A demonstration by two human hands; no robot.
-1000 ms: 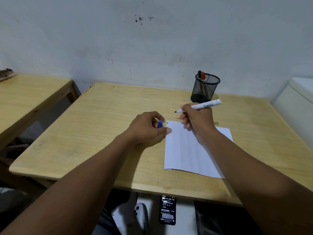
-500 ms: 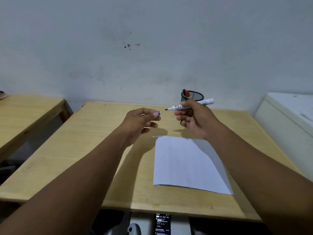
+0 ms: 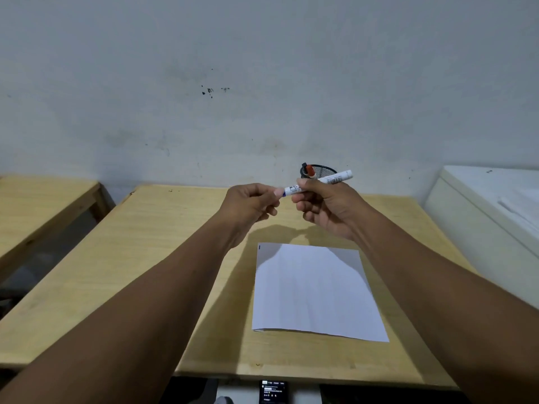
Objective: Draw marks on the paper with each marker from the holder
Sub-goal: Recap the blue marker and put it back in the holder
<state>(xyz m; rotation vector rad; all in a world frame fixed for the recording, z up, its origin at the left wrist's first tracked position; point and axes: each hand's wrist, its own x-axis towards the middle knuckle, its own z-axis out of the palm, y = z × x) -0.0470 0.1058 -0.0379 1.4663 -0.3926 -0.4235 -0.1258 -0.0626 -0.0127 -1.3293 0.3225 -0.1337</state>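
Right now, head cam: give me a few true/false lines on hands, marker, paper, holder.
1. The right hand holds the white marker above the table. True.
2. The left hand lies flat on the paper. False: it is raised at the marker's tip end.
3. The paper bears a small blue mark at its far left corner. True.
4. The mesh holder is empty. False: a red-capped marker stands in it.
5. The paper lies folded in half. False: it lies flat.
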